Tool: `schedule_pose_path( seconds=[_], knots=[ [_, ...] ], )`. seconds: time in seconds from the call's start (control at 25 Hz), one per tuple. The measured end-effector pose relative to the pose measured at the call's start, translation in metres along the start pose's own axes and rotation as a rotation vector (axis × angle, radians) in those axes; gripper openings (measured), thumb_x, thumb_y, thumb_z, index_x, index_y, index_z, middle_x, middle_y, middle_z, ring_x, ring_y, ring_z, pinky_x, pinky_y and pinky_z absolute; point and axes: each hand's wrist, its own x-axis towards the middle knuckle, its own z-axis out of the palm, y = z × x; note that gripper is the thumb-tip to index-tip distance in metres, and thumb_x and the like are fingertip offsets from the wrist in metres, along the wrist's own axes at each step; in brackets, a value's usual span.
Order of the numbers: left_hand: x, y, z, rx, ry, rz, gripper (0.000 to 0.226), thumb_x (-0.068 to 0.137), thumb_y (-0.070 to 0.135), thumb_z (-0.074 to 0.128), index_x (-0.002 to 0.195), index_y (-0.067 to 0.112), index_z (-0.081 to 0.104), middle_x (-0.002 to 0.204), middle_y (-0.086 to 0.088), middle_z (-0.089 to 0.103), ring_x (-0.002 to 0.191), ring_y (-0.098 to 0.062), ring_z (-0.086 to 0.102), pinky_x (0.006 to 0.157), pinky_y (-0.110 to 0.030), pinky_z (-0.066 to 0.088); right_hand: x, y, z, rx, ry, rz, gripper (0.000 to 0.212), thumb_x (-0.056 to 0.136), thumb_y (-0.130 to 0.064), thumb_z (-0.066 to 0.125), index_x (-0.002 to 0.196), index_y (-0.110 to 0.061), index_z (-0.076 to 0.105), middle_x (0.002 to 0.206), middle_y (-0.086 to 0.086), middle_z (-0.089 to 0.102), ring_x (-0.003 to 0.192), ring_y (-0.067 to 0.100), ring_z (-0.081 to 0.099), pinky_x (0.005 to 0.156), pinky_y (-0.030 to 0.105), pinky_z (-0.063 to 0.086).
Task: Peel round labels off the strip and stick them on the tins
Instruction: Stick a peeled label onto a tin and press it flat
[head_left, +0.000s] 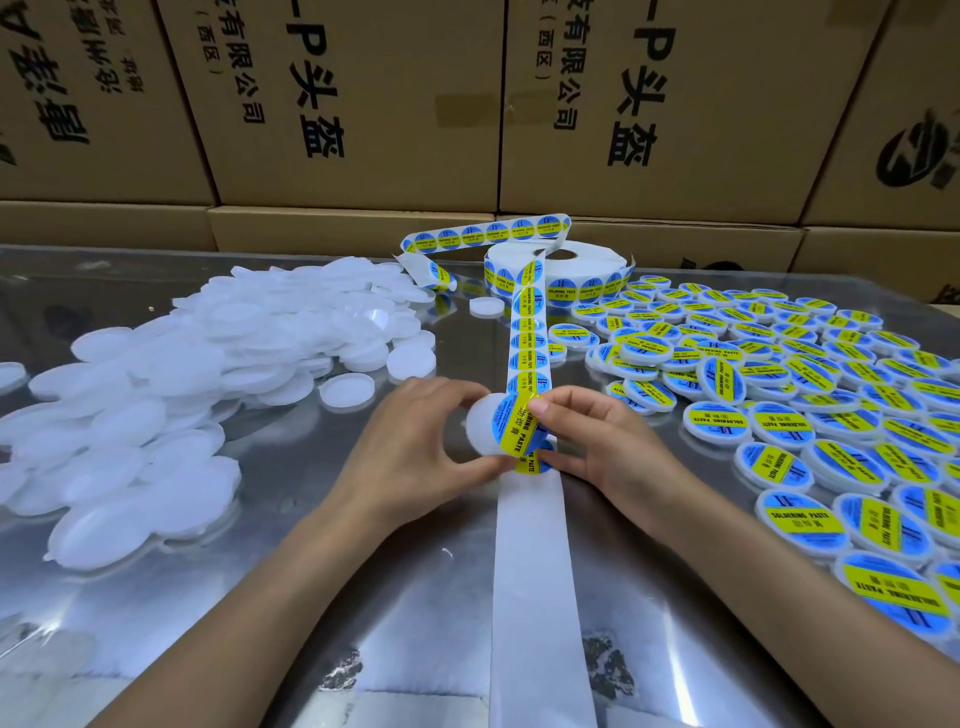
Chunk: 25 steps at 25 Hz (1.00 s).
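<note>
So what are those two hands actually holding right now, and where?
The left hand grips a white tin by its rim. The right hand pinches a round label at its edge, over the tin.

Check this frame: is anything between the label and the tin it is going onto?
Nothing visible. The left hand holds the tin and the right hand presses the label straight onto its face. The strip runs away behind it, not between them.

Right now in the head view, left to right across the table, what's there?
Heap of plain white round tins → left hand holding a white tin → white backing strip of blue-and-yellow round labels → right hand → spread of labelled tins.
</note>
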Motion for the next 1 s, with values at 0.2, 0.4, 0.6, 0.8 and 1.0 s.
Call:
schedule_pose_path(
  seconds=[0.2,0.4,0.6,0.8,1.0],
  knots=[
    [0.001,0.008,0.000,0.021,-0.001,0.077,0.052,0.066,0.055,0.076,0.109,0.029,0.064,0.093,0.015,0.064,0.081,-0.008,0.051,0.075,-0.029,0.042,0.001,0.002,0.002,0.004,0.009,0.011,0.022,0.075,-0.027,0.069,0.086,-0.009,0.067,0.090,0.007,0.072,0.081,0.013,0.066,0.079,0.028,0.055],
    [0.000,0.012,-0.001,0.043,0.000,0.093,0.053,0.065,0.055,0.077,0.108,0.027,0.065,0.092,0.014,0.065,0.080,-0.010,0.053,0.075,-0.030,0.042,0.001,0.002,0.003,-0.001,0.036,0.011,0.009,0.085,-0.016,0.065,0.085,-0.007,0.066,0.084,0.008,0.071,0.074,0.013,0.067,0.074,0.024,0.056],
    [0.000,0.013,-0.002,0.034,0.009,0.094,0.053,0.064,0.056,0.077,0.107,0.026,0.066,0.091,0.012,0.066,0.080,-0.009,0.053,0.076,-0.030,0.043,0.000,0.001,0.006,-0.014,0.062,-0.004,0.008,0.085,-0.016,0.066,0.080,-0.010,0.066,0.079,0.003,0.072,0.070,0.010,0.067,0.066,0.020,0.055],
    [0.000,0.013,-0.001,-0.014,0.015,0.072,0.050,0.060,0.060,0.077,0.097,0.027,0.067,0.085,0.015,0.066,0.079,-0.007,0.056,0.076,-0.033,0.045,0.002,0.003,0.009,-0.163,0.078,-0.095,0.012,0.086,-0.008,0.065,0.075,-0.012,0.061,0.071,0.002,0.069,0.059,0.008,0.063,0.057,0.023,0.054],
    [-0.002,0.014,0.000,-0.037,0.066,0.042,0.050,0.055,0.070,0.066,0.087,0.032,0.063,0.076,0.020,0.062,0.073,-0.002,0.054,0.071,-0.027,0.042,0.001,0.007,0.010,-0.426,0.066,-0.289,0.018,0.085,-0.013,0.068,0.079,-0.028,0.060,0.069,-0.006,0.063,0.055,0.013,0.054,0.056,0.033,0.047]
  ],
)
